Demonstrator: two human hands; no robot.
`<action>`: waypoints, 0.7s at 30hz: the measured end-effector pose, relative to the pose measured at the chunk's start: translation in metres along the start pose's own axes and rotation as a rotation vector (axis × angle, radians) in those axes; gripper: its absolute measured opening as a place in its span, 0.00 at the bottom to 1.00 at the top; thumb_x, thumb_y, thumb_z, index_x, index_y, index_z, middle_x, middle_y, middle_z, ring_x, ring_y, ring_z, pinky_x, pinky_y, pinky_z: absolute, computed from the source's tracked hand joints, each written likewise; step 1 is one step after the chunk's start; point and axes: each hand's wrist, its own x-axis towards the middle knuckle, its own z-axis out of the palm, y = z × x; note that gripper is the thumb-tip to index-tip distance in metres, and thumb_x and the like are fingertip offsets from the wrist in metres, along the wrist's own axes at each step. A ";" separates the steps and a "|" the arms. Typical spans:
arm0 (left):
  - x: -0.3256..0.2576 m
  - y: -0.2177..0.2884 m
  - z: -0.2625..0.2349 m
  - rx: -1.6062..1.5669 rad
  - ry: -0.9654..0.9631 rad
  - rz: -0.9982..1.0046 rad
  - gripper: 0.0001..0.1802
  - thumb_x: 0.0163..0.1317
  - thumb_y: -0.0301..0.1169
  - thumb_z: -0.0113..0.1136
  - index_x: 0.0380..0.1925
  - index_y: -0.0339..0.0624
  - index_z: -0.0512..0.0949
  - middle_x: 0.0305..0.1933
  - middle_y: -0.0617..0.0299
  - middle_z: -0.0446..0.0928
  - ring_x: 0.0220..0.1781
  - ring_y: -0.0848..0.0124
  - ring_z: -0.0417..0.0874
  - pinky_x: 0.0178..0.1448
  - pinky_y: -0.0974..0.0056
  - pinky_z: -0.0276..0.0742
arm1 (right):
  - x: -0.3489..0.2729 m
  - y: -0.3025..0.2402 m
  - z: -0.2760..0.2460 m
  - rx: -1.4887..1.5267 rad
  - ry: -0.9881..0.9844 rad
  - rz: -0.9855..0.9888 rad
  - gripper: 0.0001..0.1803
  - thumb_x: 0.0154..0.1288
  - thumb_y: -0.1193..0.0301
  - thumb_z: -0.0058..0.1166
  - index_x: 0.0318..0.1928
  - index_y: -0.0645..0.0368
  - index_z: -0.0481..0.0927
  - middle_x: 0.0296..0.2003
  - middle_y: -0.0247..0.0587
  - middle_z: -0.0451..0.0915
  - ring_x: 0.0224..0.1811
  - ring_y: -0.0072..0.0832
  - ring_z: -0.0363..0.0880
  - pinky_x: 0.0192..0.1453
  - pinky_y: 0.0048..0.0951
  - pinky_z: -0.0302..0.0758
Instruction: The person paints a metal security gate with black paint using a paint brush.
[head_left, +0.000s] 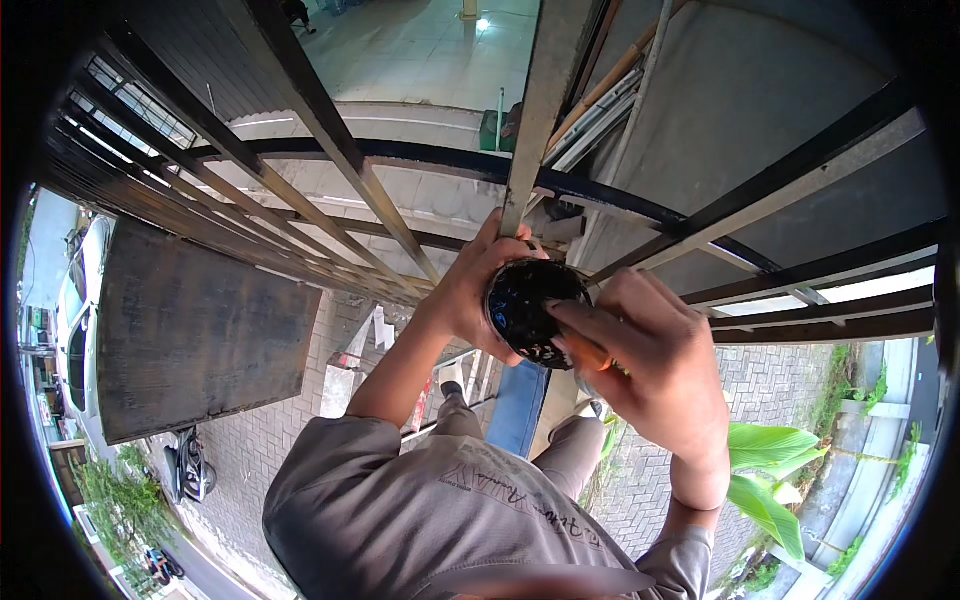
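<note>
My left hand (pixel 474 282) is wrapped round the left side of a round can (pixel 522 290), its inside black and wet-looking like paint. The upper fingers lie close against an upright metal bar (pixel 521 180) of the fence; whether they also grip it I cannot tell. On the can's right, my right hand (pixel 655 355) is closed on an orange-handled paintbrush (pixel 590 352). Its fingertips reach over the can's mouth, and the brush's bristle end is hidden by them and the dark inside.
Dark fence bars fan out across the top, joined by a curved black rail (pixel 430 153). A blue plank-like surface (pixel 518 402) is below the can, near my legs. Left stands a brown panel (pixel 200 330); broad green leaves (pixel 770 445) grow on the right beside paving. Pipes (pixel 605 115) lie beyond the bars.
</note>
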 end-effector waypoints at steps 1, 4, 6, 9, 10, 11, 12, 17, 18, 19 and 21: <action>0.002 0.003 -0.001 0.043 -0.001 0.014 0.55 0.16 0.55 0.85 0.53 0.49 0.76 0.54 0.52 0.72 0.59 0.49 0.72 0.60 0.49 0.74 | -0.002 0.001 -0.004 0.036 0.020 0.024 0.16 0.51 0.76 0.69 0.43 0.61 0.84 0.30 0.38 0.73 0.30 0.36 0.78 0.31 0.37 0.76; 0.001 -0.003 0.000 0.013 -0.037 0.011 0.54 0.17 0.54 0.84 0.54 0.49 0.76 0.55 0.51 0.71 0.59 0.48 0.72 0.60 0.49 0.74 | -0.002 -0.001 -0.003 0.060 0.069 0.054 0.16 0.52 0.76 0.69 0.43 0.61 0.85 0.29 0.38 0.73 0.29 0.36 0.78 0.30 0.37 0.75; 0.002 0.000 0.002 -0.014 -0.019 0.008 0.54 0.18 0.54 0.84 0.54 0.49 0.75 0.55 0.50 0.71 0.59 0.47 0.72 0.61 0.48 0.74 | -0.003 -0.001 0.005 0.065 0.031 0.087 0.16 0.52 0.76 0.70 0.44 0.60 0.86 0.29 0.39 0.74 0.29 0.36 0.78 0.31 0.38 0.75; -0.001 0.004 -0.004 0.021 -0.008 0.006 0.54 0.19 0.55 0.83 0.54 0.48 0.75 0.56 0.49 0.70 0.59 0.47 0.72 0.61 0.47 0.73 | -0.003 -0.001 -0.005 0.110 0.115 0.097 0.14 0.52 0.76 0.69 0.42 0.62 0.86 0.29 0.41 0.77 0.28 0.34 0.78 0.32 0.35 0.75; -0.001 0.003 -0.004 0.061 -0.023 0.016 0.54 0.20 0.55 0.83 0.54 0.47 0.74 0.56 0.49 0.70 0.59 0.47 0.72 0.61 0.47 0.73 | -0.008 0.000 -0.010 0.102 0.120 0.098 0.14 0.52 0.76 0.69 0.42 0.62 0.86 0.29 0.41 0.77 0.28 0.34 0.78 0.32 0.35 0.75; -0.001 0.003 -0.002 0.058 -0.026 0.024 0.54 0.20 0.55 0.83 0.54 0.47 0.74 0.56 0.49 0.70 0.59 0.47 0.72 0.61 0.47 0.73 | -0.013 0.000 -0.015 0.172 0.197 0.119 0.13 0.52 0.76 0.69 0.41 0.64 0.86 0.29 0.42 0.79 0.28 0.33 0.78 0.32 0.33 0.74; -0.001 0.003 0.000 0.006 0.006 0.004 0.53 0.21 0.55 0.82 0.54 0.47 0.74 0.55 0.49 0.70 0.59 0.47 0.72 0.62 0.47 0.72 | -0.017 0.000 -0.019 0.242 0.276 0.139 0.13 0.52 0.77 0.69 0.40 0.66 0.86 0.30 0.43 0.82 0.28 0.33 0.78 0.33 0.31 0.74; 0.004 0.002 0.004 -0.067 -0.001 -0.009 0.51 0.24 0.56 0.81 0.53 0.46 0.74 0.55 0.49 0.70 0.58 0.48 0.72 0.63 0.48 0.72 | -0.042 0.001 -0.018 0.300 0.424 0.112 0.12 0.52 0.76 0.70 0.37 0.68 0.86 0.33 0.47 0.87 0.27 0.30 0.77 0.34 0.29 0.73; 0.005 0.002 0.002 0.015 -0.001 0.052 0.51 0.25 0.56 0.81 0.53 0.46 0.74 0.55 0.49 0.70 0.58 0.49 0.73 0.63 0.48 0.71 | -0.048 0.006 -0.015 0.335 0.447 0.098 0.12 0.53 0.75 0.70 0.37 0.69 0.86 0.33 0.46 0.87 0.27 0.31 0.78 0.34 0.28 0.73; 0.006 0.002 0.001 0.096 0.001 0.113 0.51 0.25 0.56 0.81 0.53 0.46 0.74 0.54 0.49 0.70 0.58 0.49 0.73 0.63 0.48 0.71 | -0.054 0.006 -0.012 0.399 0.487 0.143 0.12 0.54 0.74 0.70 0.38 0.69 0.86 0.33 0.46 0.87 0.28 0.31 0.79 0.35 0.28 0.73; -0.002 -0.002 -0.001 0.076 0.006 0.107 0.51 0.26 0.56 0.81 0.53 0.45 0.73 0.54 0.49 0.70 0.58 0.50 0.73 0.63 0.49 0.71 | -0.064 0.005 -0.005 0.519 0.586 0.226 0.12 0.55 0.74 0.70 0.38 0.69 0.86 0.33 0.46 0.87 0.30 0.30 0.81 0.38 0.27 0.75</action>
